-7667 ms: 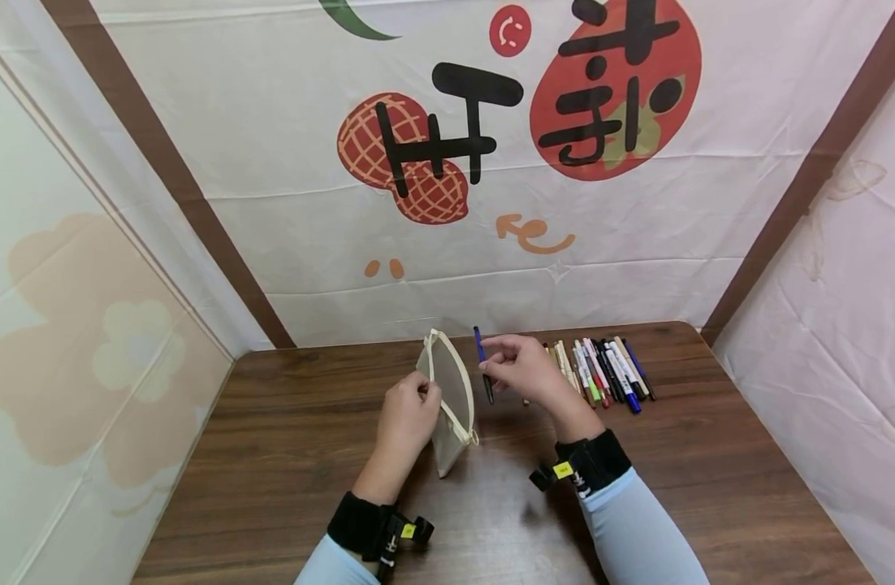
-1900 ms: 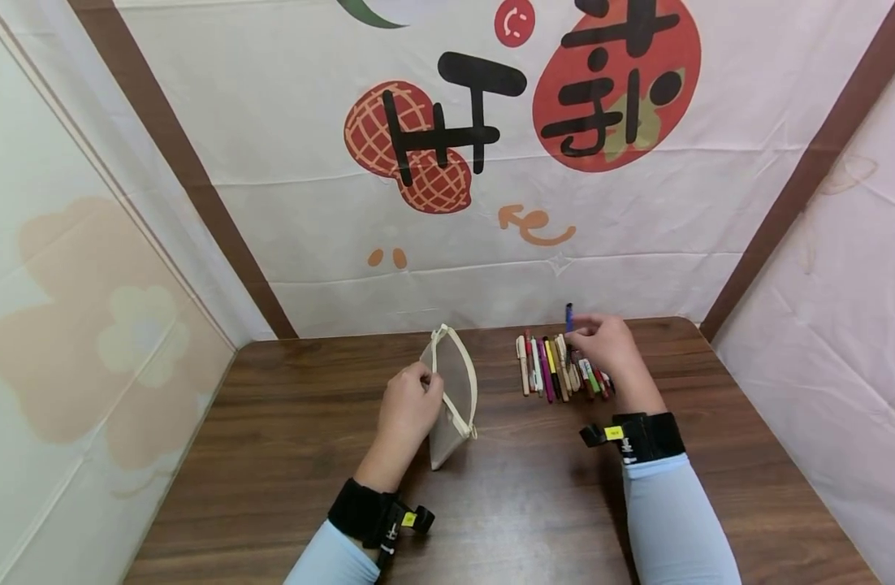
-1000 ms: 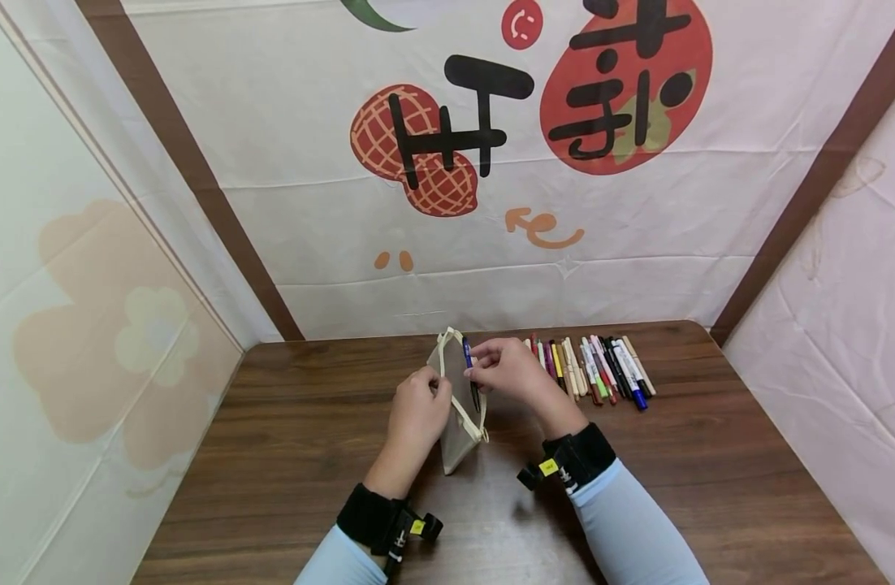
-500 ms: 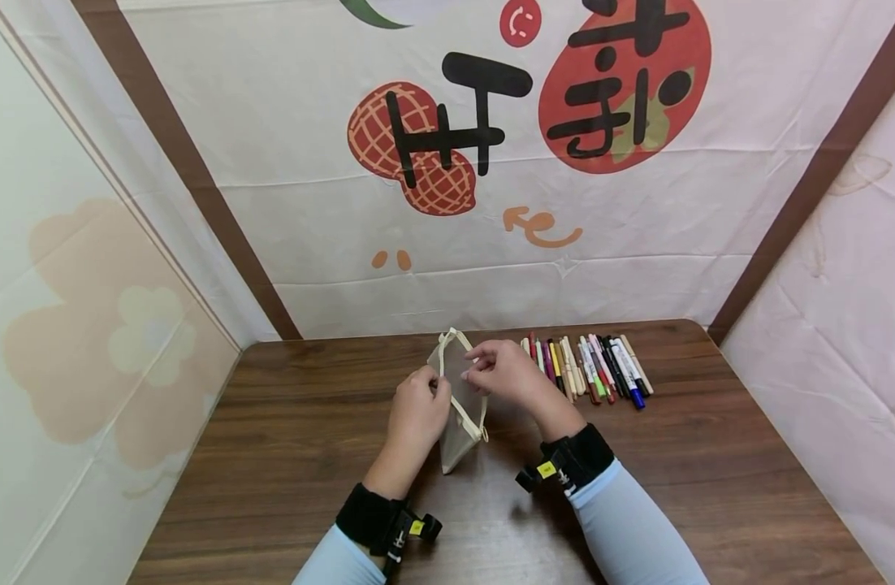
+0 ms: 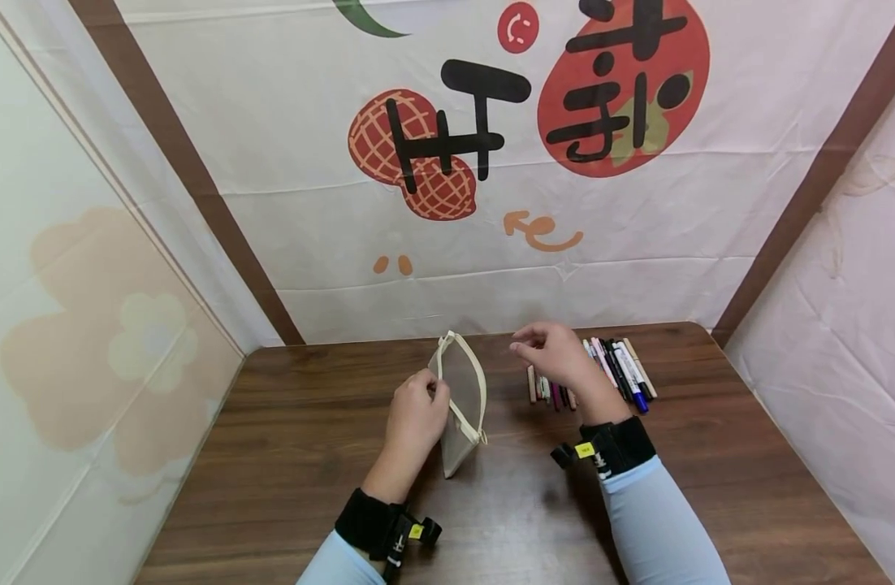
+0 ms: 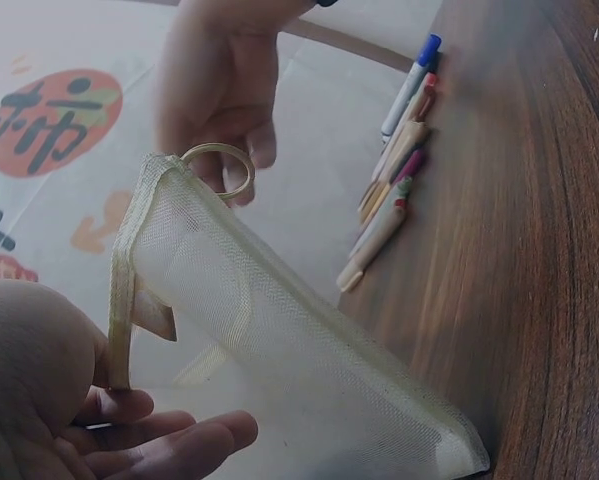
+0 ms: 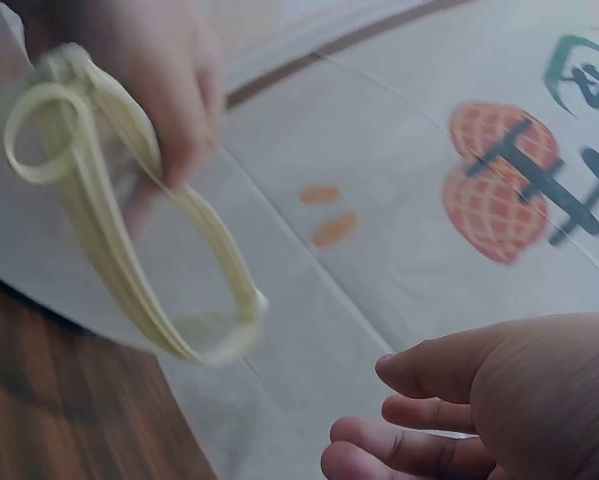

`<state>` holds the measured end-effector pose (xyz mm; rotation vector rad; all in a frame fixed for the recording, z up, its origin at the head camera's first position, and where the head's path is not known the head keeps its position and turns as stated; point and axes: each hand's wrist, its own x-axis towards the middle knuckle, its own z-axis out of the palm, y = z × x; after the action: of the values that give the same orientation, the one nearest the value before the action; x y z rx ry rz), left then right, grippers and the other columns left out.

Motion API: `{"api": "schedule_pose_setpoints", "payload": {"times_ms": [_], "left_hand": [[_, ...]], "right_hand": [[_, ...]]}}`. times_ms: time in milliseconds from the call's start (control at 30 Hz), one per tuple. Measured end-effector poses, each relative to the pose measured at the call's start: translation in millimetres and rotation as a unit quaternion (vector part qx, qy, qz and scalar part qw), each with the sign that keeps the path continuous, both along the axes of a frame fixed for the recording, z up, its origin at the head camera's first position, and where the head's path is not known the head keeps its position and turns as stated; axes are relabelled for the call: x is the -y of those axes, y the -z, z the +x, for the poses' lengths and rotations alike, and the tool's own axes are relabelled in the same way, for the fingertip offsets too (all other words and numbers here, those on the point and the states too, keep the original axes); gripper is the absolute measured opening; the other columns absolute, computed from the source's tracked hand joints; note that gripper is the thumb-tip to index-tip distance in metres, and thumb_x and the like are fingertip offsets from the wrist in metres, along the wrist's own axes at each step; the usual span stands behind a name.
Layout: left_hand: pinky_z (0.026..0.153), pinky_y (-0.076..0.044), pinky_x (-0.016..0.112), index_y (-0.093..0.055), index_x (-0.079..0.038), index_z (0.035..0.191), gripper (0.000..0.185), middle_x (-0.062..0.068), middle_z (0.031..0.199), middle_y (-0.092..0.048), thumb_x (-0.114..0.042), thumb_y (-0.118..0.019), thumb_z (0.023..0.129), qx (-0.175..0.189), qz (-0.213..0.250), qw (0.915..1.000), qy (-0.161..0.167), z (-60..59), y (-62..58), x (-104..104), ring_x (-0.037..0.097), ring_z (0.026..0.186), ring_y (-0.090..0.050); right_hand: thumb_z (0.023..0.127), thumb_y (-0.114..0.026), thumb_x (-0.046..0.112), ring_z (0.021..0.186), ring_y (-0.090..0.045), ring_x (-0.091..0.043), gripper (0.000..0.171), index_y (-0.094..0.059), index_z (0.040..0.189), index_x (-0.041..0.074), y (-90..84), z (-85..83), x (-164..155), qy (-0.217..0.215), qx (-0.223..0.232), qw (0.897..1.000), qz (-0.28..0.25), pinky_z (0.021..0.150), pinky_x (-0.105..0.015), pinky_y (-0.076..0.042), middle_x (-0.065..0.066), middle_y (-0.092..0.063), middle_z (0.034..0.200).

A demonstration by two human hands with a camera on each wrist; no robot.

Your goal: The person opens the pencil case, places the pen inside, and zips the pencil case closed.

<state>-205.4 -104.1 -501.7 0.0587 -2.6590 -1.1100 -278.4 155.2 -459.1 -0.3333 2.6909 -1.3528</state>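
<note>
The left hand [image 5: 416, 414] is raised above the table [image 5: 287, 455], its forearm coming up from the near edge at a slight slant to the right, with a black strap round the wrist. Its grip is clamped on the pale mesh pouch [image 5: 458, 406]: thumb and curled fingers pinch the left edge of the pouch's mouth. In the left wrist view the lower fingers [image 6: 169, 440] lie stretched beneath the mesh while the thumb side presses the cream rim.

The pouch stands upright near the middle of the table, its bottom corner resting on the wood and its zip mouth gaping towards the right. A small cream loop [image 6: 219, 170] hangs at its top far end.

The right hand [image 5: 553, 353] hovers to the right of the pouch, clear of it, above the left end of a row of pens [image 5: 616, 370]. Its grip is apart and holds nothing: the fingers are loosely bent with the tips pointing left towards the pouch, and the right wrist view shows them relaxed [image 7: 419, 410]. The forearm, in a light blue sleeve, runs back towards the near right of the table.

The pens lie side by side by the far edge, partly hidden under the hand.
</note>
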Motion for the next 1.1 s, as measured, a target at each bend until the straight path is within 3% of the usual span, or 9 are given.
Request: {"api": "schedule_pose_setpoints", "payload": {"times_ms": [167, 433, 600, 867, 1100], "left_hand": [[0.067, -0.051, 0.036, -0.067, -0.013, 0.087, 0.018, 0.007, 0.093, -0.070, -0.022, -0.056, 0.099, -0.005, -0.001, 1.0000, -0.002, -0.9, 0.5, -0.4, 0.022, 0.077, -0.061], [0.063, -0.050, 0.033, -0.068, -0.012, 0.089, 0.018, 0.008, 0.092, -0.070, -0.022, -0.056, 0.099, 0.001, 0.003, 1.0000, 0.004, 0.0, -1.3, -0.4, 0.021, 0.075, -0.061], [0.062, -0.049, 0.032, -0.068, -0.012, 0.090, 0.020, 0.007, 0.093, -0.069, -0.024, -0.055, 0.099, 0.007, 0.004, 0.9999, 0.006, -0.5, -1.1, 0.4, 0.021, 0.076, -0.061], [0.062, -0.050, 0.033, -0.068, -0.011, 0.089, 0.020, 0.008, 0.091, -0.068, -0.023, -0.055, 0.099, 0.000, 0.002, 1.0000, 0.003, -1.6, -0.5, 3.1, 0.021, 0.074, -0.061], [0.064, -0.050, 0.032, -0.067, -0.013, 0.088, 0.020, 0.007, 0.091, -0.068, -0.024, -0.054, 0.099, 0.007, 0.000, 1.0000, 0.005, 0.0, -1.6, 2.9, 0.021, 0.075, -0.061]], "right_hand": [[0.104, -0.065, 0.040, 0.098, -0.072, -0.024, 0.036, -0.070, 0.133, 0.018, -2.2, -6.2, -34.0, 0.039, 0.001, 0.998, 0.041, 0.080, -0.038, -0.057, -0.008, -0.076, 0.114], [0.107, -0.058, 0.042, 0.126, -0.063, -0.041, 0.047, -0.064, 0.141, 0.010, 1.1, -8.4, -86.8, 0.103, -0.003, 0.989, 0.104, 0.098, -0.055, -0.054, -0.021, -0.065, 0.140], [0.108, -0.057, 0.041, 0.129, -0.061, -0.044, 0.049, -0.062, 0.142, 0.006, 8.0, -9.7, -109.3, 0.140, 0.015, 0.982, 0.129, 0.102, -0.059, -0.052, -0.025, -0.062, 0.142], [0.107, -0.057, 0.043, 0.131, -0.057, -0.049, 0.057, -0.056, 0.147, 0.002, 17.4, -12.4, -129.1, 0.134, 0.048, 0.978, 0.153, 0.103, -0.062, -0.051, -0.030, -0.057, 0.147], [0.109, -0.051, 0.042, 0.132, -0.057, -0.049, 0.058, -0.054, 0.149, 0.000, 25.3, -11.7, -143.4, 0.172, 0.077, 0.967, 0.170, 0.104, -0.062, -0.050, -0.030, -0.054, 0.150]]}}
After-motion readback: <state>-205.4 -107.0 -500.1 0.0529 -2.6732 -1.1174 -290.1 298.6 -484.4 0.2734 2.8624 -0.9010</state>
